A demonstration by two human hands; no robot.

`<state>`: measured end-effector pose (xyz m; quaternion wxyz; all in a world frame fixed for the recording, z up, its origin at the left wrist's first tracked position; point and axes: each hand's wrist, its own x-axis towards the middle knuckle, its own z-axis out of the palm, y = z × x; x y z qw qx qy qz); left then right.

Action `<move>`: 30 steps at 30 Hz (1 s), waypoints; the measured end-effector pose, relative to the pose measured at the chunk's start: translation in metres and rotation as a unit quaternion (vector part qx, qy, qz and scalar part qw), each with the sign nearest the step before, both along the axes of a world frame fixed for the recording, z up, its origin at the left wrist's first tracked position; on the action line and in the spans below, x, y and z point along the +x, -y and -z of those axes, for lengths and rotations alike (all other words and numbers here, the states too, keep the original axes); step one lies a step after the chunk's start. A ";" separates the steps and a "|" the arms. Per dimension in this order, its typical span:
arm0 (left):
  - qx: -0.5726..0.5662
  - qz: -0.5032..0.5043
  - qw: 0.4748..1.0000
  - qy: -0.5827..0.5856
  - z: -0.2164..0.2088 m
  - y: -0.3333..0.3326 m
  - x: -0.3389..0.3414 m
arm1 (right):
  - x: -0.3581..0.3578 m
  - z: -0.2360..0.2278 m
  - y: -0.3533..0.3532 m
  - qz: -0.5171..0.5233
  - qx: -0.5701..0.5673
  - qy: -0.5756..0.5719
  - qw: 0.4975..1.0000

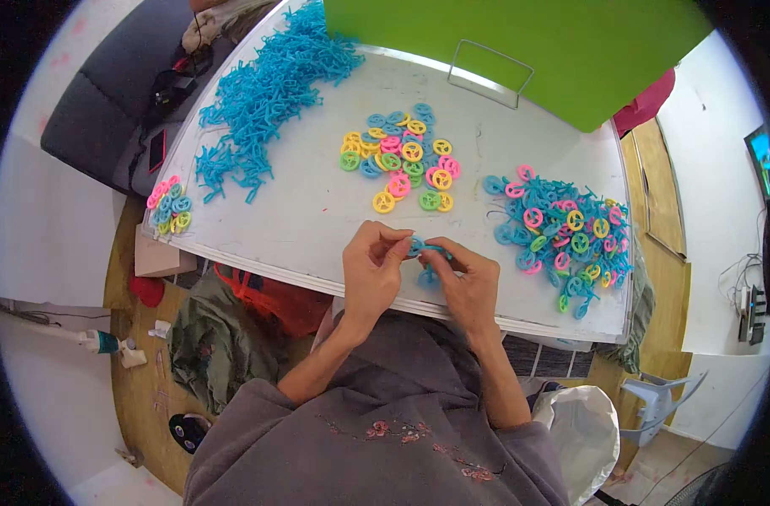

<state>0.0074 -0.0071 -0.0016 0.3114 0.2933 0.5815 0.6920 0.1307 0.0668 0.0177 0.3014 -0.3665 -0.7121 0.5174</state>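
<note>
Close to the table's near edge, my two hands meet over a small blue plastic wheel. My left hand (373,268) pinches the blue wheel (415,246) between thumb and fingertips. From the other side, my right hand (468,285) closes on a blue plastic stem (436,250) that touches the wheel; whether the two are joined is too small to tell. Another blue piece (428,277) shows just below, beside my right fingers. Beyond my hands lies a loose pile of wheels (411,152) in yellow, pink, green and blue.
Blue stems (263,93) are heaped at the far left of the white table (305,221). At right sits a pile of wheels with stems (562,232). A small wheel cluster (170,205) lies at the left corner. A green panel (520,51) stands behind; a white bin (581,430) is below right.
</note>
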 end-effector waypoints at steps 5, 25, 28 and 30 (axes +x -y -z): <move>-0.020 0.012 1.000 0.022 0.004 -0.001 -0.002 | 0.003 0.003 -0.003 -0.011 0.178 0.045 0.983; -0.006 -0.001 1.000 0.001 0.004 -0.006 0.006 | -0.001 0.021 0.002 0.037 -0.005 -0.026 0.999; 0.004 0.006 0.998 0.057 0.000 -0.006 0.005 | -0.003 0.021 0.005 0.046 -0.036 -0.034 0.998; 0.005 0.010 0.998 0.069 -0.002 -0.005 0.004 | -0.006 0.020 0.007 0.051 -0.039 -0.033 0.997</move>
